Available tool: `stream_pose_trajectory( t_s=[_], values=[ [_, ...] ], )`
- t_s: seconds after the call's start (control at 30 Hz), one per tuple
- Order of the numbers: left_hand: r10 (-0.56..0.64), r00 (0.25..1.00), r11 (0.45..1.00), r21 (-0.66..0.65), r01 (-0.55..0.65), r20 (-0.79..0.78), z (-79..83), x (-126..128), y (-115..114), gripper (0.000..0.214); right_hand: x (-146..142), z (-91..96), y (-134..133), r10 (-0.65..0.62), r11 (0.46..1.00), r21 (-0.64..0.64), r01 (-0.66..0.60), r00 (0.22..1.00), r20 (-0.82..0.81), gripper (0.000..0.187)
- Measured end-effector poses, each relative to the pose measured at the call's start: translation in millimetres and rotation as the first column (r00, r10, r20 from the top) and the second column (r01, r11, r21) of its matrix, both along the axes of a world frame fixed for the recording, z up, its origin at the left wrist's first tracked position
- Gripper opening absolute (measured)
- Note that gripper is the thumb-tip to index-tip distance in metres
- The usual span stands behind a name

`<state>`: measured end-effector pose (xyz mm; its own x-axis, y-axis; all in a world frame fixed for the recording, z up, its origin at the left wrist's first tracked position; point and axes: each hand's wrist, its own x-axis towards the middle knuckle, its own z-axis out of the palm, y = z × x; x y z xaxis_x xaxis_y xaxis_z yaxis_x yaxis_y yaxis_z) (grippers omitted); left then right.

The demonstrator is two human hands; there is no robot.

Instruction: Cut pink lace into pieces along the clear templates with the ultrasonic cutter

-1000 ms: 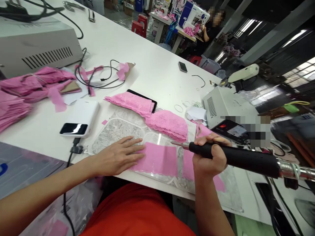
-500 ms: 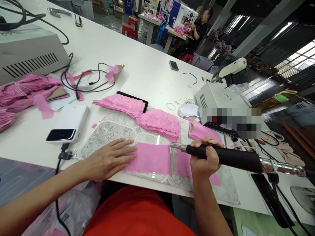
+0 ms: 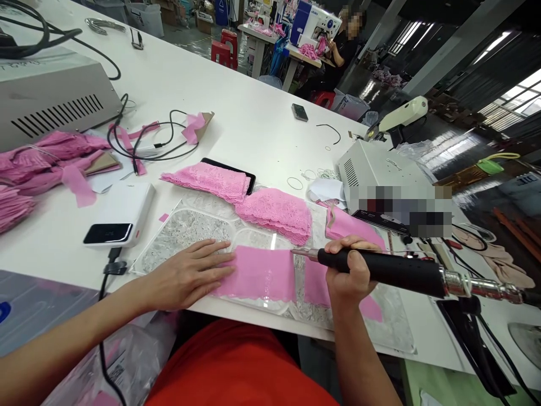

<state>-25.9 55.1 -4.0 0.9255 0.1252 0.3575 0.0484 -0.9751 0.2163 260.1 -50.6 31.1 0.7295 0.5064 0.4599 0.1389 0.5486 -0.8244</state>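
Pink fabric panel (image 3: 264,273) apparently steadied by spread left hand (image 3: 190,276).
Black-handled pointed tool (image 3: 382,269) clenched by right hand (image 3: 349,276), likely for fine control.

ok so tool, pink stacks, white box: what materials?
Tool: matte black grip, maybe rubber or foam; tip likely metal, from its grey sheen.
Pink stacks: matte lace fabric, by the patterned surface and scalloped edges.
White box: probably plastic, smooth, with a glossy dark panel.

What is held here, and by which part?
The right hand holds a soldering-iron-like tool by its black handle, near the metal tip. The left hand lies flat, gripping nothing.
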Motion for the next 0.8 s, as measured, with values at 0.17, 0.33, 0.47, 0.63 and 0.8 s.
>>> stream_pose_trajectory(
  t_s=[0.17,0.33,0.47,0.63,0.8],
  values=[
    [0.0,0.999,1.0,0.012,-0.001,0.042,5.2,-1,-2,0.039,1,2.2,-2,-0.034,0.999,0.007,0.034,0.999,-0.019,0.01],
    [0.028,0.999,0.999,0.017,-0.028,0.024,15.3,-17,-13,0.038,-6,9.6,-9,-0.029,0.999,0.017,0.03,0.998,-0.052,0.01],
    [0.076,0.997,0.997,-0.004,-0.076,0.006,14.4,-33,-27,0.033,-28,10.8,-7,0.071,0.997,0.016,-0.069,0.988,-0.136,0.012],
    [0.12,0.992,0.991,-0.054,-0.122,-0.045,4.7,-44,-38,0.036,-65,7.0,6,0.224,0.974,0.006,-0.226,0.961,-0.161,0.013],
    [0.098,0.992,0.988,-0.113,-0.106,-0.075,-1.3,-48,-40,0.042,-86,3.8,17,0.306,0.952,0.004,-0.307,0.946,-0.104,0.011]
  ],
)
